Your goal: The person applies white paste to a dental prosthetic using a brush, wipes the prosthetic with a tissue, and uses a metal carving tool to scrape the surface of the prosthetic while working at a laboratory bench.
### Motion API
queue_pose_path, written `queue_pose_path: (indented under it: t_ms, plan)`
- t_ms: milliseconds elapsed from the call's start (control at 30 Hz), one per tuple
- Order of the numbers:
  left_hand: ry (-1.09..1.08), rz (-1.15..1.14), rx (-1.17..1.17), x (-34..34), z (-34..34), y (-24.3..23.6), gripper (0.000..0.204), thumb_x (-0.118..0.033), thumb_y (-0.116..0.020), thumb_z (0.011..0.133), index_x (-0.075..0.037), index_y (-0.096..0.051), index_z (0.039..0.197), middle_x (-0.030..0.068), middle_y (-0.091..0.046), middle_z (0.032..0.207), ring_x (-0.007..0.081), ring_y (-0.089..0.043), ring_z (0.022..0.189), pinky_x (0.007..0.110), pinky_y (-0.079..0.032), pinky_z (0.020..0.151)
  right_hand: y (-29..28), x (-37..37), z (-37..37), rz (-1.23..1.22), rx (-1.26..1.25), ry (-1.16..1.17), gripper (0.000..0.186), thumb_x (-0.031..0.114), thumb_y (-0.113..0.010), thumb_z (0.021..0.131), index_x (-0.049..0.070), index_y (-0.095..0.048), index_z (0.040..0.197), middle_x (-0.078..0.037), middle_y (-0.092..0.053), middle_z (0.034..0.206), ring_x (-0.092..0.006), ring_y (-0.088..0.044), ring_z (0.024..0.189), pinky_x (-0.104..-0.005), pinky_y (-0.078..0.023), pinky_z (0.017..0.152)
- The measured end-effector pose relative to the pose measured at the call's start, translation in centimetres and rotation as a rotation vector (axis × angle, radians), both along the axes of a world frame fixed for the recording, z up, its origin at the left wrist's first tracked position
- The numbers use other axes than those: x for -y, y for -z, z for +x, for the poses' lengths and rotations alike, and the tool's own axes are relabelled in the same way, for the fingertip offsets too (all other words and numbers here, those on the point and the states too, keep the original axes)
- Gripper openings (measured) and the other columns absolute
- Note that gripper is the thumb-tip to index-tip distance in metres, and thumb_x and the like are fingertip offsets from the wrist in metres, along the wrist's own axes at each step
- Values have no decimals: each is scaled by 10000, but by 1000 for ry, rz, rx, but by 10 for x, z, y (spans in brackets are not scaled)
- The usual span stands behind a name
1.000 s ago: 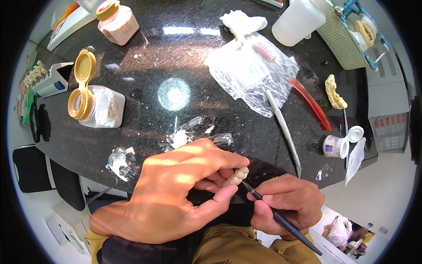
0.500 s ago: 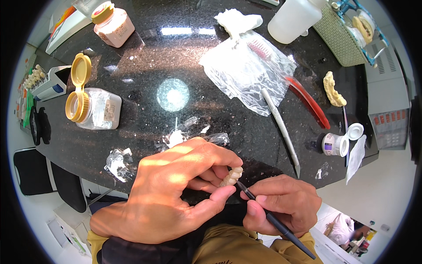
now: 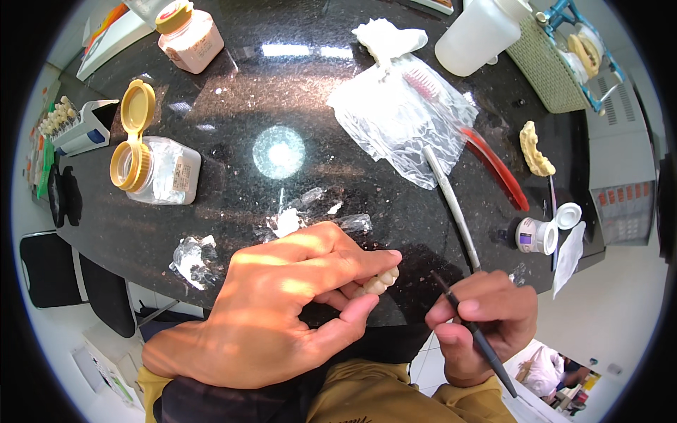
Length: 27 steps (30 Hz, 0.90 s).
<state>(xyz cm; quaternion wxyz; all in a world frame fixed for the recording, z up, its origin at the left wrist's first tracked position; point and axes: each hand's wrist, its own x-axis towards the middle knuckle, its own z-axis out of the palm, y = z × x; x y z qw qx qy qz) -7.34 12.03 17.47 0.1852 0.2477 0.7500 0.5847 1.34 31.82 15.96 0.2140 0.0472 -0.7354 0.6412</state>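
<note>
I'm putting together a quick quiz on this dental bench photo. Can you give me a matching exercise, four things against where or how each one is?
Things:
1. row of tooth-coloured teeth
2. thin dark brush
3. clear jar with the yellow flip lid
4. small white pot

Places or states:
A. lying on its side on the black counter, lid open
B. pinched in the left hand
C. held like a pen in the right hand
D. open, its cap beside it, near the counter's right edge

Pairs: 1-B, 2-C, 3-A, 4-D
</note>
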Motion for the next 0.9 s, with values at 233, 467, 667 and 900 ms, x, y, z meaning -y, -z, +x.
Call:
queue_pose_path:
  t_ms: [233,467,667,900]
  plan:
    - [11,-33,-38,-1,0,-1,411,93,-732,722,6,-750,1123,132,-708,876,166,-694,808,255,-617,654,-7,-4,-5,231,-3,-77,304,-93,-815,681,-7,-716,955,-149,-727,794,-239,-725,692,-300,-591,606]
    - [9,-13,-32,-1,1,1,413,90,-737,717,7,-751,1121,132,-705,892,159,-694,788,248,-614,654,-3,-2,-6,177,33,-79,233,-34,-824,710,12,-675,883,-150,-723,760,-232,-716,639,-298,-585,577]
    - [12,-23,-38,-1,1,1,412,93,-740,716,-2,-758,1117,116,-684,876,148,-686,773,238,-607,644,1,-2,-7,221,0,-87,220,-28,-819,718,13,-664,868,-138,-714,715,-213,-701,590,-274,-567,535]
    - [24,-34,-39,1,1,1,420,92,-743,717,-7,-757,1125,113,-678,880,147,-686,770,237,-606,643,2,0,-9,223,1,-101,217,-34,-814,710,10,-670,867,-133,-713,707,-206,-697,580,-269,-561,526]
